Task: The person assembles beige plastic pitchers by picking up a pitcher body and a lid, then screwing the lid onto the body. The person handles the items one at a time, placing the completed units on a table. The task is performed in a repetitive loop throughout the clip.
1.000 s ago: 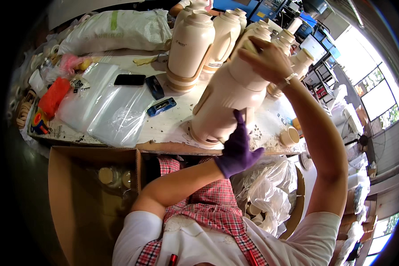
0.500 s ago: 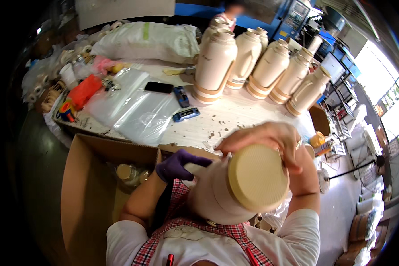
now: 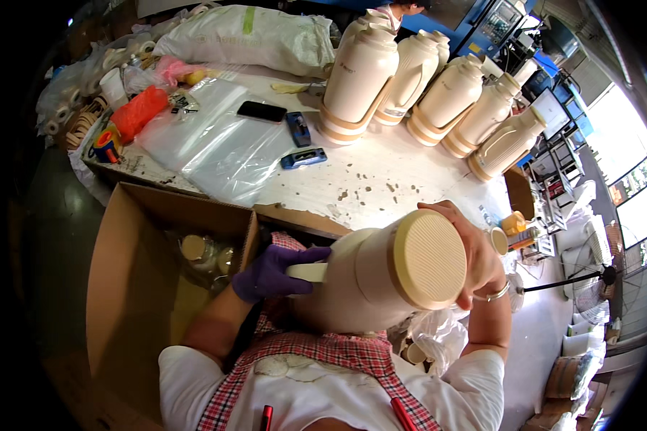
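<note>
A cream thermos flask (image 3: 356,280) is held tilted in front of my chest, its ribbed yellowish round end (image 3: 431,260) turned up toward the right. In a purple glove, my left hand (image 3: 274,274) is closed around the flask's pale handle (image 3: 308,272). My bare right hand (image 3: 476,248) curls over the far right side of the round end, with its fingers bent against the rim; part of that grip is hidden behind the flask. Across the table, several similar cream flasks (image 3: 359,75) stand in a group with their necks uncapped.
An open cardboard box (image 3: 133,266) holding bagged round parts (image 3: 205,251) is at my left. On the white table (image 3: 370,169) lie clear plastic bags (image 3: 223,154), a phone (image 3: 262,111), two blue tools (image 3: 303,158) and a red bag (image 3: 140,113). A white sack (image 3: 244,39) lies behind.
The flask has swung slightly up and to the right, showing more of its side and handle. My right hand has moved from over the top of the round end to its right side.
</note>
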`<move>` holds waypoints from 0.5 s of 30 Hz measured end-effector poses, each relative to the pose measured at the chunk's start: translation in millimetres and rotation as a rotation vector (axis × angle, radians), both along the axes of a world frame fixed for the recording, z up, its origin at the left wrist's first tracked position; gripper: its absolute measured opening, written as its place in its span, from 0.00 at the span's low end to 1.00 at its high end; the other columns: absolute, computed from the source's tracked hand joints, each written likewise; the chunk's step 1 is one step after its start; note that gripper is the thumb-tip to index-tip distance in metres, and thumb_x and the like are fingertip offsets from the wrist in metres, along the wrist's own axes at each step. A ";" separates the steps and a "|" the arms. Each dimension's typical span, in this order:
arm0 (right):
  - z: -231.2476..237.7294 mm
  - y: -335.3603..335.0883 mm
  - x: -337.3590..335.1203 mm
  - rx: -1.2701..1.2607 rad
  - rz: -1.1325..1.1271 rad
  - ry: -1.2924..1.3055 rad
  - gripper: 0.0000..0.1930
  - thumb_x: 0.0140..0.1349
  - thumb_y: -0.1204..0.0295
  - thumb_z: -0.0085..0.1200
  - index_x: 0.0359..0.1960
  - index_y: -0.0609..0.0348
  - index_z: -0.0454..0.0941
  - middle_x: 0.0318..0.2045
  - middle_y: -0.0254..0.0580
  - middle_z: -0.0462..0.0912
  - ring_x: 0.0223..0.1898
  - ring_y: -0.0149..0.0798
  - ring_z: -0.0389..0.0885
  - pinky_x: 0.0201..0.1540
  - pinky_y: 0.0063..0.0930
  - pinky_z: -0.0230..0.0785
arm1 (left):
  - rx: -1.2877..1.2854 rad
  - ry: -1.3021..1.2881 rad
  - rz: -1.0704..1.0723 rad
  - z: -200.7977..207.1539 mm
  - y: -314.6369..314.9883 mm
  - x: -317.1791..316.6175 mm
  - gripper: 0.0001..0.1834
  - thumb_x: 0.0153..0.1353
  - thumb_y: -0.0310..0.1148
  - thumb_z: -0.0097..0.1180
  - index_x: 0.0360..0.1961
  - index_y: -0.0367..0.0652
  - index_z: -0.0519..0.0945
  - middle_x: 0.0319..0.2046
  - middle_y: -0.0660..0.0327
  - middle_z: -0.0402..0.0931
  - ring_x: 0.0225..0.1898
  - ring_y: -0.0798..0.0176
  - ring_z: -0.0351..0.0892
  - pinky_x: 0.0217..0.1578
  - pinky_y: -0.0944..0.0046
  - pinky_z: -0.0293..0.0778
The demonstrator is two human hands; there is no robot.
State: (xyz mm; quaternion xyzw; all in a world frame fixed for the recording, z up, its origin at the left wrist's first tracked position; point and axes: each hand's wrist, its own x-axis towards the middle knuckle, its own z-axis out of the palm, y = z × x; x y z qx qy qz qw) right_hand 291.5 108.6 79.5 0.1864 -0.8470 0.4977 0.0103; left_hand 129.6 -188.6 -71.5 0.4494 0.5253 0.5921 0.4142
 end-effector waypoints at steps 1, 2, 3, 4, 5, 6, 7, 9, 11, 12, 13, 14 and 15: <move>-3.1 1.9 5.3 0.019 -0.074 0.029 0.67 0.26 0.40 0.73 0.66 0.70 0.53 0.58 0.53 0.67 0.60 0.45 0.66 0.62 0.39 0.57 | -0.037 -0.027 0.040 5.1 -0.3 4.7 0.36 0.49 0.24 0.66 0.62 0.43 0.69 0.46 0.67 0.78 0.43 0.77 0.72 0.48 0.71 0.70; -7.8 2.3 7.9 0.031 -0.139 0.056 0.68 0.26 0.38 0.72 0.66 0.69 0.52 0.58 0.54 0.67 0.60 0.45 0.67 0.62 0.39 0.57 | -0.013 -0.130 0.073 11.4 1.6 12.5 0.35 0.51 0.24 0.65 0.62 0.45 0.69 0.46 0.68 0.78 0.40 0.80 0.71 0.46 0.73 0.70; -11.1 -2.5 7.7 -0.033 -0.264 0.048 0.66 0.29 0.38 0.71 0.67 0.69 0.52 0.58 0.55 0.67 0.60 0.46 0.67 0.62 0.38 0.56 | -0.042 -0.176 0.127 15.0 5.5 17.8 0.35 0.50 0.23 0.65 0.62 0.44 0.69 0.45 0.68 0.78 0.39 0.79 0.71 0.45 0.73 0.70; -14.1 -11.4 6.9 -0.094 -0.394 0.041 0.65 0.33 0.38 0.70 0.67 0.68 0.51 0.58 0.55 0.67 0.60 0.48 0.67 0.63 0.38 0.56 | -0.069 -0.224 0.177 17.8 10.0 22.5 0.36 0.49 0.23 0.64 0.62 0.44 0.69 0.44 0.68 0.78 0.38 0.78 0.72 0.43 0.73 0.71; -16.5 -15.7 6.0 -0.156 -0.522 0.035 0.63 0.36 0.39 0.69 0.67 0.67 0.51 0.58 0.56 0.68 0.60 0.49 0.68 0.63 0.38 0.56 | -0.096 -0.272 0.227 20.2 14.2 26.0 0.36 0.49 0.22 0.63 0.62 0.43 0.68 0.43 0.69 0.78 0.37 0.78 0.72 0.42 0.73 0.71; -20.6 -12.3 4.7 0.148 -0.588 0.124 0.59 0.41 0.41 0.67 0.68 0.65 0.50 0.59 0.56 0.68 0.60 0.51 0.68 0.63 0.36 0.57 | -0.102 -0.319 0.218 22.6 18.1 28.0 0.36 0.51 0.23 0.63 0.63 0.44 0.68 0.42 0.69 0.78 0.36 0.79 0.71 0.41 0.74 0.71; -18.5 -13.7 4.9 0.202 -0.587 0.123 0.58 0.41 0.42 0.68 0.67 0.65 0.53 0.58 0.55 0.69 0.60 0.51 0.68 0.61 0.36 0.60 | -0.115 -0.367 0.208 24.1 20.7 31.1 0.35 0.53 0.24 0.63 0.64 0.45 0.67 0.42 0.70 0.78 0.35 0.80 0.71 0.40 0.75 0.71; -7.6 -3.0 5.0 0.313 -0.455 0.115 0.54 0.42 0.45 0.69 0.65 0.66 0.57 0.58 0.54 0.70 0.60 0.48 0.69 0.60 0.36 0.61 | -0.054 -0.329 0.207 21.7 28.9 38.0 0.34 0.55 0.25 0.63 0.64 0.45 0.66 0.40 0.70 0.78 0.33 0.81 0.69 0.36 0.77 0.71; -9.0 -1.8 5.7 0.181 -0.534 0.097 0.53 0.41 0.47 0.71 0.64 0.67 0.59 0.57 0.54 0.71 0.59 0.45 0.70 0.59 0.35 0.63 | 0.076 -0.156 0.221 13.2 34.9 46.4 0.34 0.56 0.27 0.63 0.64 0.46 0.65 0.36 0.71 0.77 0.28 0.82 0.68 0.30 0.77 0.70; -9.3 -1.8 5.8 0.116 -0.574 0.089 0.52 0.41 0.48 0.71 0.64 0.68 0.59 0.56 0.53 0.72 0.58 0.43 0.71 0.58 0.35 0.64 | -0.018 -0.186 0.199 13.3 35.0 47.0 0.33 0.56 0.29 0.64 0.64 0.45 0.66 0.33 0.72 0.77 0.24 0.82 0.66 0.26 0.76 0.69; 0.8 -12.2 3.0 -0.085 -0.630 0.082 0.51 0.42 0.52 0.72 0.63 0.69 0.59 0.54 0.53 0.73 0.55 0.41 0.73 0.57 0.34 0.67 | -0.022 -0.171 0.205 13.0 34.6 47.3 0.33 0.56 0.30 0.64 0.64 0.44 0.67 0.32 0.71 0.77 0.24 0.82 0.67 0.26 0.76 0.69; 0.5 -8.7 3.2 -0.103 -0.627 0.118 0.51 0.42 0.52 0.72 0.63 0.70 0.59 0.54 0.53 0.74 0.55 0.41 0.74 0.56 0.33 0.68 | -0.025 -0.156 0.211 13.1 34.5 47.2 0.33 0.56 0.31 0.64 0.63 0.44 0.67 0.32 0.71 0.77 0.24 0.82 0.67 0.27 0.76 0.70; -0.1 -5.4 4.1 -0.120 -0.624 0.154 0.51 0.42 0.53 0.73 0.63 0.70 0.60 0.54 0.54 0.74 0.54 0.42 0.74 0.56 0.33 0.68 | -0.029 -0.140 0.216 13.2 34.4 47.2 0.33 0.56 0.32 0.64 0.63 0.43 0.67 0.31 0.70 0.77 0.24 0.82 0.67 0.27 0.77 0.70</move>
